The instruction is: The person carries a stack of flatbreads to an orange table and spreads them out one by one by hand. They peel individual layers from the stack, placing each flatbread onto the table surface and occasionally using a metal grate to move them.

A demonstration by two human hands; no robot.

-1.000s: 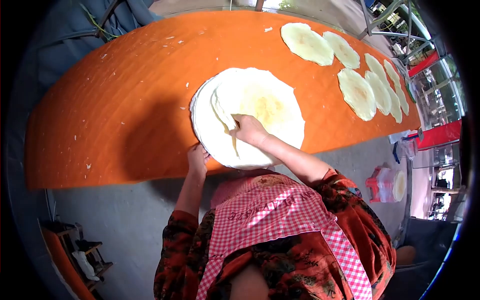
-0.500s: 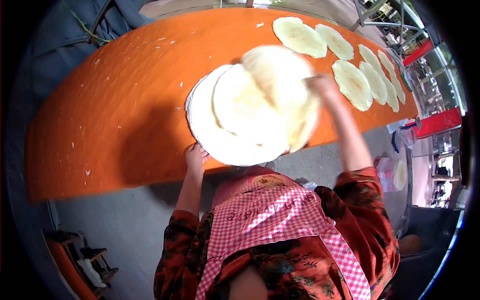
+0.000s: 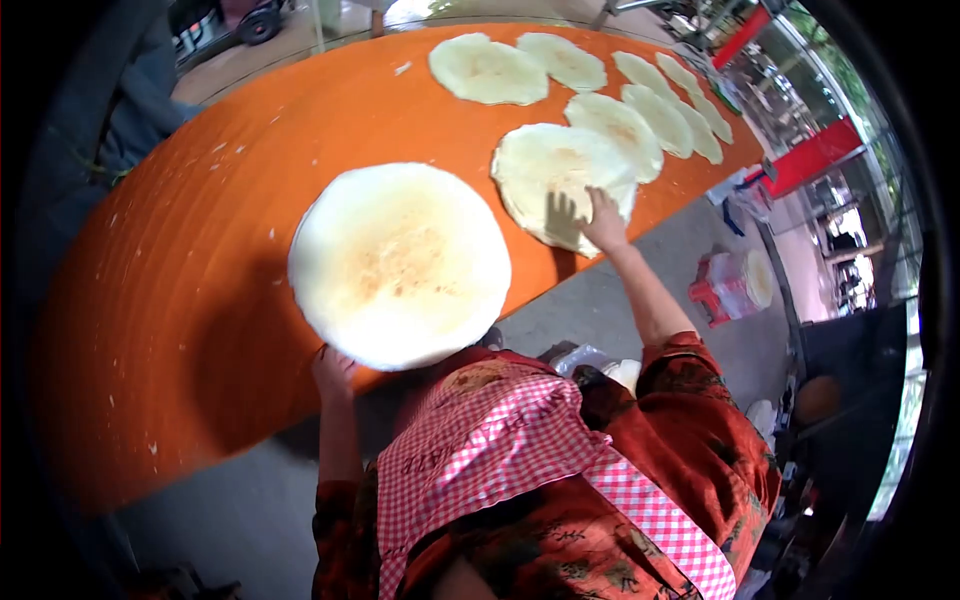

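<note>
A large round flatbread [image 3: 400, 230], pale with brown spots in its middle, lies in front of me and casts a wide shadow on the orange table. My left hand [image 3: 333, 370] grips its near left edge, the fingertips partly hidden beneath it. To the right, my right hand [image 3: 604, 220] is open, fingers spread over the near right part of another flatbread [image 3: 545, 170]. That one lies on the table with its far right edge overlapping a smaller flatbread [image 3: 625, 135], and the hand's shadow falls across it.
Several more flatbreads [image 3: 488, 70] are spread over the far right of the orange table [image 3: 190, 260], some overlapping. White crumbs dot the left side. Beyond the right edge, a red-and-clear container [image 3: 730, 285] stands on the grey floor [image 3: 230, 520].
A flatbread lifted off the pile by my right hand now lies on the table at right. That hand has let go and opened over it. The left hand stays at the pile's edge.
</note>
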